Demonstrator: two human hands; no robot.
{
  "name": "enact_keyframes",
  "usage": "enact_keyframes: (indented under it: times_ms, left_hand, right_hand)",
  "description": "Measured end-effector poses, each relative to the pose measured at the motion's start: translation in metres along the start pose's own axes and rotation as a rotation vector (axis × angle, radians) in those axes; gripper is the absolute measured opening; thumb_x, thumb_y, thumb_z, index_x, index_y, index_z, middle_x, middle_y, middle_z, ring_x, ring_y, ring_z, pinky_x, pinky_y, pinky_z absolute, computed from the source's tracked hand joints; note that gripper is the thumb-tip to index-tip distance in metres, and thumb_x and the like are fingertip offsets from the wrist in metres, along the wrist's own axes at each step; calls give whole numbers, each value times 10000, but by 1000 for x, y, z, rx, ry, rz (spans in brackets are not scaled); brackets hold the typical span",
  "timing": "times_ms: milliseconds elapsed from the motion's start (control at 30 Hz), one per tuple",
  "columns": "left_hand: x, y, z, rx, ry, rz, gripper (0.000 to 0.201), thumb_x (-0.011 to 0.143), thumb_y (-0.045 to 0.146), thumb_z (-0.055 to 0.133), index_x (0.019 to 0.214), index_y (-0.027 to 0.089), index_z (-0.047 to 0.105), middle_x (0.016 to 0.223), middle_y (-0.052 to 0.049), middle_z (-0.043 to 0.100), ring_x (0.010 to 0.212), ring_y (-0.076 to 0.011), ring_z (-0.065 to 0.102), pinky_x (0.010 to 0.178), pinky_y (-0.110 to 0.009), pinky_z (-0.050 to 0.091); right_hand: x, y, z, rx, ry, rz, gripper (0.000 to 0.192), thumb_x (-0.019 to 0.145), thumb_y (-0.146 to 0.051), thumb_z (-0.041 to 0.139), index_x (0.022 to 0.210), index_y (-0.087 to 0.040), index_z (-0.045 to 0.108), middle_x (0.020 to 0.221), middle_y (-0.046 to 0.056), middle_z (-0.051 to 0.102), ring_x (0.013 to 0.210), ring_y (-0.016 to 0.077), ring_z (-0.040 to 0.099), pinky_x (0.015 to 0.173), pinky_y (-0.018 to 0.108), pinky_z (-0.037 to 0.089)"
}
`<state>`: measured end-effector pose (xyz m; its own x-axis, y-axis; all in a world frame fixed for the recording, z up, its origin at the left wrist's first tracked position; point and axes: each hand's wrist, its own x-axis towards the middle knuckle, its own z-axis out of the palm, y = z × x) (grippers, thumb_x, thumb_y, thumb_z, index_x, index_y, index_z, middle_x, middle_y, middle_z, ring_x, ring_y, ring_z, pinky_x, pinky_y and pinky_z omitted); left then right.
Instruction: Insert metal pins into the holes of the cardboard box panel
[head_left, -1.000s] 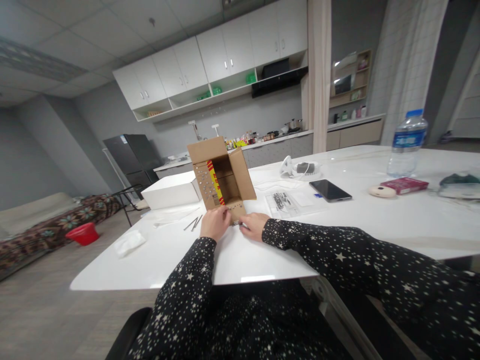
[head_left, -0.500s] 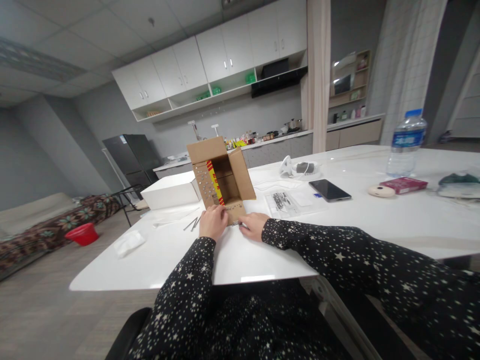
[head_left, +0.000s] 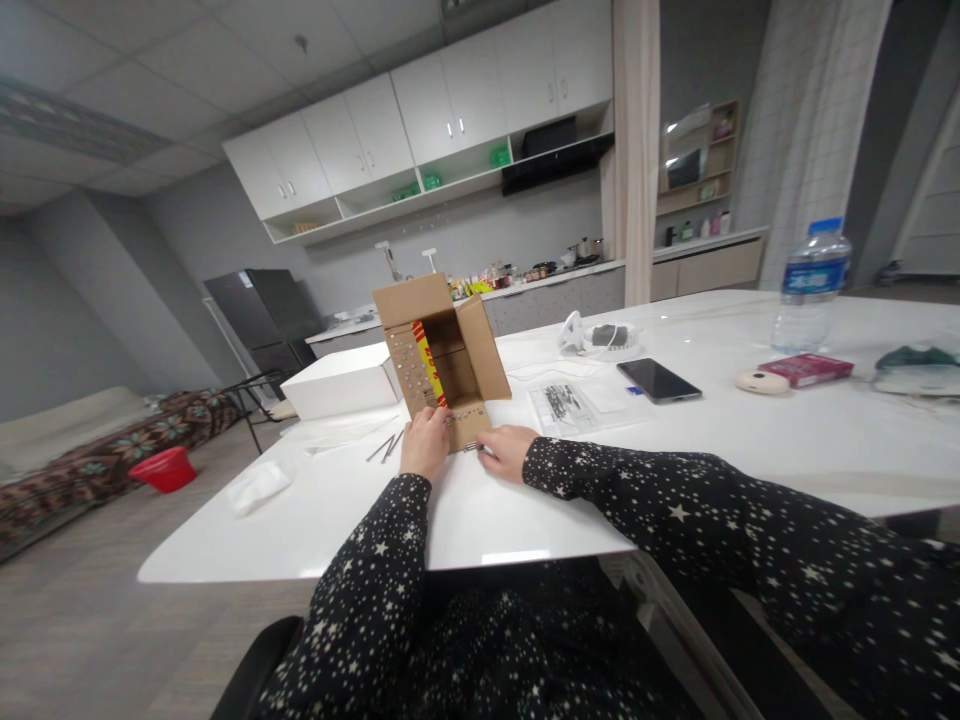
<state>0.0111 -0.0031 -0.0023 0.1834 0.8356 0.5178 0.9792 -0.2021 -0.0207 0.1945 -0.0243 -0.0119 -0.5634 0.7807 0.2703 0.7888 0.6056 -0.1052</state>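
Observation:
An open cardboard box (head_left: 454,362) stands tilted on the table, its flaps folded out and a red and yellow strip along the left flap. Small pale round spots dot the left and front flaps. My left hand (head_left: 425,443) is closed at the corner between these flaps, fingertips on the cardboard. By the front flap's lower edge, my right hand (head_left: 507,453) lies on the table with its fingers pinched round a small dark metallic piece (head_left: 472,446), too small to name. Left of my left hand lie thin dark rods (head_left: 389,447).
A white box (head_left: 341,382) stands behind left, a crumpled tissue (head_left: 257,487) nearer. Rightward on the white table (head_left: 360,540) are a clear plastic bag (head_left: 574,408), a phone (head_left: 658,380), a white cabled device (head_left: 600,336), a pink box (head_left: 808,370) and a water bottle (head_left: 810,290).
My left hand's fingers have shifted slightly up and left at the box's flap. My right hand and the box are nearly where they were.

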Motion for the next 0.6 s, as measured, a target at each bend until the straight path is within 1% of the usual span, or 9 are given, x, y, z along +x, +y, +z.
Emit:
enact_keyframes:
  times_ms: [167,367,467,600]
  left_hand:
    - [0,0,1,-5,21,16,292,856,139,435,1087,219,593,1064,-93,602,1032,-236,565,854,-366,433]
    - [0,1,1,-31,111,26,228,832,182,485,1022,217,607,1030,-78,588,1003,-229,574,854,-356,430]
    - [0,1,1,-34,113,19,219,830,196,486,1011,214,608,1017,-75,585,989,-233,579,842,-362,432]
    - [0,1,0,-35,96,-24,215,834,198,474,998,206,613,1012,-79,585,987,-235,584,840,-367,432]
  right_hand:
    - [0,0,0,4,-2,-3,291,893,-338,402,1068,-233,609,1012,61,690,895,205,639,703,279,418]
    - [-1,-1,-1,18,-8,3,303,895,-339,400,1075,-223,614,1018,70,688,911,205,633,727,279,419]
    - [-1,-1,-1,21,-7,-1,298,890,-331,405,1074,-223,613,1018,68,688,916,203,633,731,278,419]
    - [-1,-1,-1,15,5,-1,298,888,-331,402,1071,-225,612,1005,67,692,899,206,639,706,280,419]
